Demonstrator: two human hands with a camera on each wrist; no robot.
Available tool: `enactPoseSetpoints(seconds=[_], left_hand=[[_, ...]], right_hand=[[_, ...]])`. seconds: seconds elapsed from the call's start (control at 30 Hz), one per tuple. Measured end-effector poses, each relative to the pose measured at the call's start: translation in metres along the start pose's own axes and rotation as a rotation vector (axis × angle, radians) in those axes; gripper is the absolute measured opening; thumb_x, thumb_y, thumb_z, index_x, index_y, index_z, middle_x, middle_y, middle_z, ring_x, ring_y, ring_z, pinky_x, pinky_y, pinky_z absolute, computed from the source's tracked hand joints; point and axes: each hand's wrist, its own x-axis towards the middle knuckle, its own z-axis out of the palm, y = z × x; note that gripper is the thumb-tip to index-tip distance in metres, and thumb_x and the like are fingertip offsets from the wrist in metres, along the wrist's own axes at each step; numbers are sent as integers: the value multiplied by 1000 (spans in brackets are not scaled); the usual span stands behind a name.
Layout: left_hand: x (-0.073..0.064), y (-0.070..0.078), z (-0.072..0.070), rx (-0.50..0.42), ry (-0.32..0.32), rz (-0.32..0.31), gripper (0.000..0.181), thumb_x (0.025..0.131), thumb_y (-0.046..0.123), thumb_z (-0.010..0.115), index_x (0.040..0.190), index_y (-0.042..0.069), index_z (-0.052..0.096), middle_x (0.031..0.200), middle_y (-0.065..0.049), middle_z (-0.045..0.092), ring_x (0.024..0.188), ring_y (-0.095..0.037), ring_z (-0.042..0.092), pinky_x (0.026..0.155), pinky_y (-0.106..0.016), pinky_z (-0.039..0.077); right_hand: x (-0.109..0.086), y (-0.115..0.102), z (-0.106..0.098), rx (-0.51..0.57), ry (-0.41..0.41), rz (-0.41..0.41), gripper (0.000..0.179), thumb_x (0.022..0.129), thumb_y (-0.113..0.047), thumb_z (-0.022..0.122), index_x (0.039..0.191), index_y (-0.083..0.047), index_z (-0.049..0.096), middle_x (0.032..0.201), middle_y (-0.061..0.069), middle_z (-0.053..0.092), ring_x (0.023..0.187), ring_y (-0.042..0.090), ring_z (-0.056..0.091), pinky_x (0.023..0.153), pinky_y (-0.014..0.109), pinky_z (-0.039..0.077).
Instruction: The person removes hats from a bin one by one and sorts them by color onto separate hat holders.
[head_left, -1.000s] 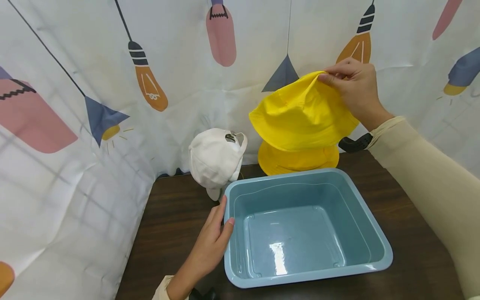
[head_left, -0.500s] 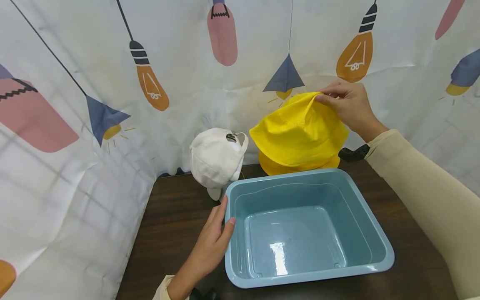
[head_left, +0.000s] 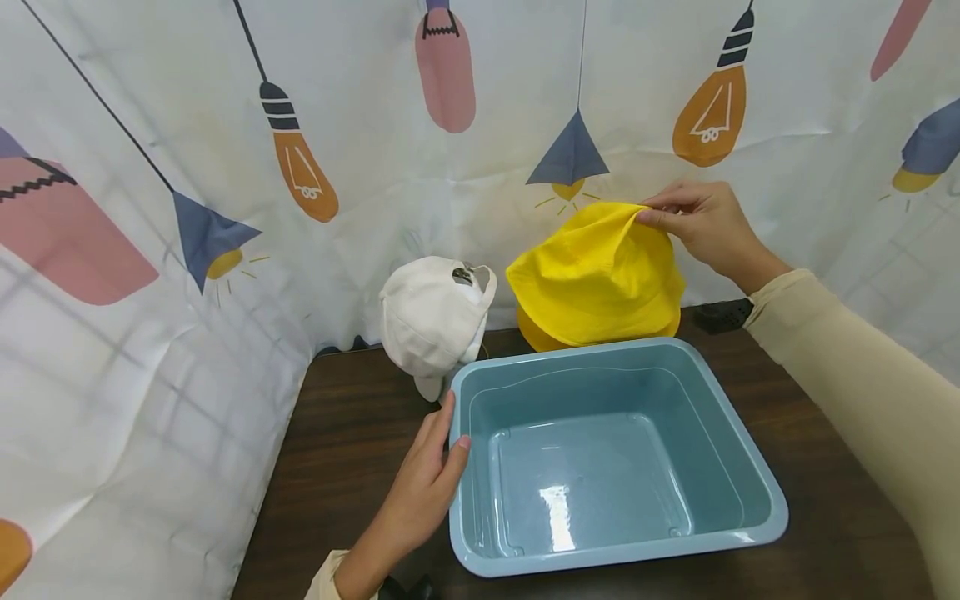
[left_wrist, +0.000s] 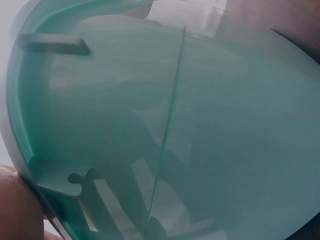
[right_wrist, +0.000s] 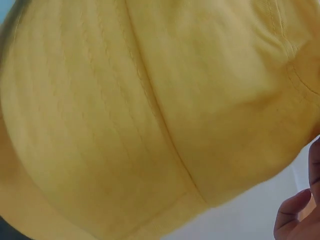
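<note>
In the head view my right hand [head_left: 701,225] pinches the top of a yellow bucket hat [head_left: 600,275] between thumb and fingers. That hat sits over a second yellow hat [head_left: 538,333], of which only a strip of brim shows. The right wrist view is mostly filled by the yellow fabric [right_wrist: 150,120], with stitched rows on the brim. My left hand [head_left: 420,483] rests against the left side of a blue-grey plastic basin [head_left: 615,550], fingers straight along its outer wall and thumb at the rim. The left wrist view shows the basin's outer side [left_wrist: 125,115] close up.
Left of the yellow hats, a white baseball cap [head_left: 427,317] stands just behind the basin's back left corner. A dark wooden table [head_left: 330,450] carries everything. Behind it hangs a white curtain [head_left: 465,200] printed with lamps and bulbs.
My right hand has come down with the upper yellow bucket hat, which now covers most of the lower hat. My left hand and the basin have stayed put.
</note>
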Motion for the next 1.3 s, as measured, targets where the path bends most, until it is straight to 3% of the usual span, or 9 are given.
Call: enactPoseSetpoints(seconds=[0.23, 0.47, 0.6, 0.77, 0.93, 1.1, 1.2, 1.3], left_hand=[[-1, 0, 0, -3, -4, -10, 64, 109, 26, 49, 164, 11, 18, 152, -12, 43, 132, -27, 52, 106, -51, 48], [0, 1, -1, 4, -17, -14, 65, 109, 25, 50, 164, 10, 17, 153, -13, 41, 133, -27, 52, 107, -52, 48], [5, 8, -10, 87, -61, -29, 69, 108, 33, 52, 163, 8, 18, 156, -12, 36, 136, -28, 50, 109, -51, 47], [22, 34, -29, 272, -74, 1, 73, 107, 45, 50, 162, 5, 25, 159, -14, 31, 140, -33, 47, 110, -55, 45], [54, 69, -44, 415, -49, 127, 62, 108, 41, 49, 157, 5, 38, 157, -15, 38, 137, -32, 50, 110, -53, 47], [109, 90, -47, 439, -62, 275, 51, 107, 34, 53, 149, 5, 51, 146, -13, 52, 128, -28, 56, 109, -45, 49], [145, 100, -43, 442, -55, 301, 47, 106, 32, 56, 145, 6, 57, 140, -12, 57, 123, -28, 59, 107, -43, 49], [176, 108, -35, 454, -25, 281, 45, 105, 32, 59, 143, 9, 60, 136, -10, 60, 121, -26, 60, 105, -40, 50]], right_hand=[[1, -1, 10, 29, -35, 4, 24, 92, -18, 77, 111, -4, 79, 93, -6, 69, 81, 18, 51, 65, 17, 45], [-5, 0, 11, -22, -47, 65, 29, 93, -26, 76, 115, -7, 78, 92, -5, 66, 82, 18, 50, 65, 18, 42], [-12, 0, 9, -55, -54, 101, 39, 95, -35, 73, 129, -16, 73, 109, -6, 62, 90, 18, 53, 71, 13, 47], [-24, -2, -2, -98, -25, 109, 48, 95, -39, 72, 141, -26, 64, 126, -6, 57, 93, 15, 59, 76, 11, 48], [-38, -1, -13, -145, 7, 112, 46, 95, -39, 72, 139, -26, 65, 122, -7, 58, 92, 11, 59, 74, 12, 47], [-49, 1, -16, -194, 31, 125, 44, 93, -40, 74, 133, -22, 70, 114, -10, 60, 93, 12, 54, 73, 15, 45], [-53, 5, -11, -206, 50, 125, 44, 93, -41, 75, 130, -18, 72, 112, -5, 61, 92, 13, 52, 71, 18, 44], [-57, 10, -5, -214, 88, 120, 43, 92, -42, 76, 126, -16, 75, 109, -3, 62, 89, 12, 53, 69, 19, 43]])
